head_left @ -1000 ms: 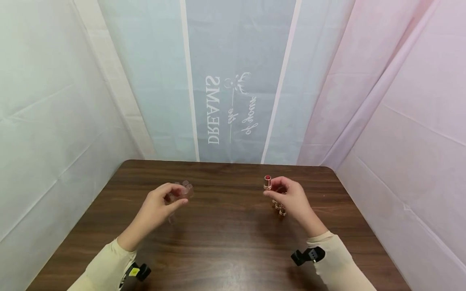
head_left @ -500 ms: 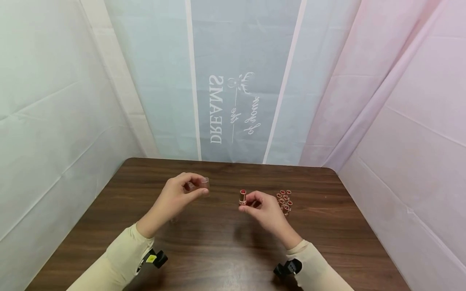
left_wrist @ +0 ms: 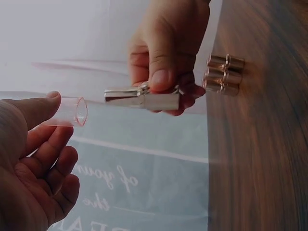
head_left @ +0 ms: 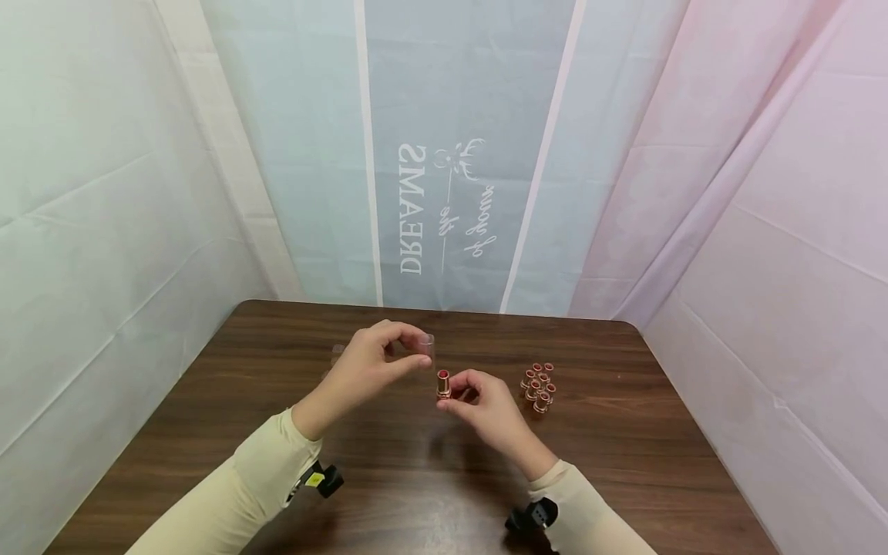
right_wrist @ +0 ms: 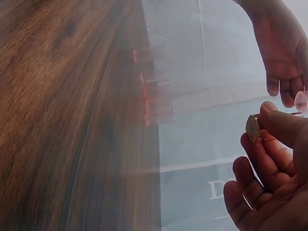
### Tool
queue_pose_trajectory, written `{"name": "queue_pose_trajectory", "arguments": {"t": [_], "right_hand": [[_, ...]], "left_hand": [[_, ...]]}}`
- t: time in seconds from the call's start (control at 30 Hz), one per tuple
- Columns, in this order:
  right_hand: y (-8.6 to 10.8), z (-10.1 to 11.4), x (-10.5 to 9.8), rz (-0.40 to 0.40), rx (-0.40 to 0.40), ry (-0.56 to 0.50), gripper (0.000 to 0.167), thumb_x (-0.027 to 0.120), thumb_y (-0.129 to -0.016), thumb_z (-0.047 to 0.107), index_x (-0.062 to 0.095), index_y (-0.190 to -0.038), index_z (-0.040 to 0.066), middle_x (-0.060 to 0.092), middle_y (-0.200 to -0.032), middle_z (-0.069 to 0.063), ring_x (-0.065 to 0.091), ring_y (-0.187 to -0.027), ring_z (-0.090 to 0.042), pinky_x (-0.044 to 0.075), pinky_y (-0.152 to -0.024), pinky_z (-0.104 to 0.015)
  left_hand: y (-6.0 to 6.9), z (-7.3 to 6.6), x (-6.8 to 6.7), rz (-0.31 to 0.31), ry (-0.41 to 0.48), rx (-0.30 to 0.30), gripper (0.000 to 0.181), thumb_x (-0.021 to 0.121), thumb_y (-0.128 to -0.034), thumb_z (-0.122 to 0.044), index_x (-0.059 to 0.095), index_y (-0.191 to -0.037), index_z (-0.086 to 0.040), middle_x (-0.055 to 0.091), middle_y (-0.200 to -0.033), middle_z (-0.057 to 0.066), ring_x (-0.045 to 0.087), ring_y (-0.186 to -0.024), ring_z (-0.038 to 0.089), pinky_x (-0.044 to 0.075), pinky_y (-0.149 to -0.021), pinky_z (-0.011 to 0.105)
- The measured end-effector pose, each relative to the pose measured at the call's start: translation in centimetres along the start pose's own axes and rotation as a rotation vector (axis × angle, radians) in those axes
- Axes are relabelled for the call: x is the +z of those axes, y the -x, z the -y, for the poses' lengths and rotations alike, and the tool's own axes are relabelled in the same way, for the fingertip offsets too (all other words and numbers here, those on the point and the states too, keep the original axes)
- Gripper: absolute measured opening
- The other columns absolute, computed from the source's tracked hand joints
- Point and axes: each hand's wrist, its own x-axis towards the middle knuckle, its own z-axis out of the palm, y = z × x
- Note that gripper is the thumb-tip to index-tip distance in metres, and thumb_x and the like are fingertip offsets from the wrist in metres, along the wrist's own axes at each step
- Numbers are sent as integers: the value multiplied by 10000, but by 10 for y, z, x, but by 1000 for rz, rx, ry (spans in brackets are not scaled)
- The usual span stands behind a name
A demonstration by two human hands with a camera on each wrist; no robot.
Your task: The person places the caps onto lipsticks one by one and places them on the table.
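Between thumb and fingers, my left hand [head_left: 375, 364] pinches a clear cap [head_left: 428, 348], whose round open end faces the lipstick in the left wrist view. My right hand [head_left: 491, 410] pinches a gold lipstick tube [head_left: 443, 384] by its lower part, its red top pointing up. The cap [left_wrist: 72, 113] is a little above the lipstick [left_wrist: 144, 96], with a gap between them. In the right wrist view the flat base of the lipstick [right_wrist: 252, 128] shows past my thumb.
Several gold lipstick tubes [head_left: 541, 385] stand in a cluster on the brown table [head_left: 430, 478], right of my right hand. Several clear caps [right_wrist: 159, 107] stand on the table's left side, mostly hidden behind my left hand in the head view.
My left hand has moved right with the clear cap. My right hand has carried the lipstick left and down from near the cluster, so the two are now close together.
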Motion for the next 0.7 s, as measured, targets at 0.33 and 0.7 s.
{"name": "queue_pose_trajectory", "arguments": {"t": [0.33, 0.7], "right_hand": [[2, 6, 8, 28, 4, -10, 173, 860, -847, 220, 722, -950, 201, 707, -902, 65, 656, -821, -149, 554, -748, -310], [0, 17, 6, -15, -10, -53, 191, 862, -838, 171, 719, -964, 178, 712, -914, 42, 664, -829, -191, 559, -738, -303]], "left_hand": [[3, -5, 11, 54, -19, 19, 226, 841, -868, -305, 747, -1069, -267, 683, -995, -135, 636, -949, 140, 514, -747, 330], [2, -4, 13, 75, -49, 32, 199, 841, -872, -288, 740, -1044, -279, 669, -971, -133, 643, -961, 216, 487, -757, 302]]}}
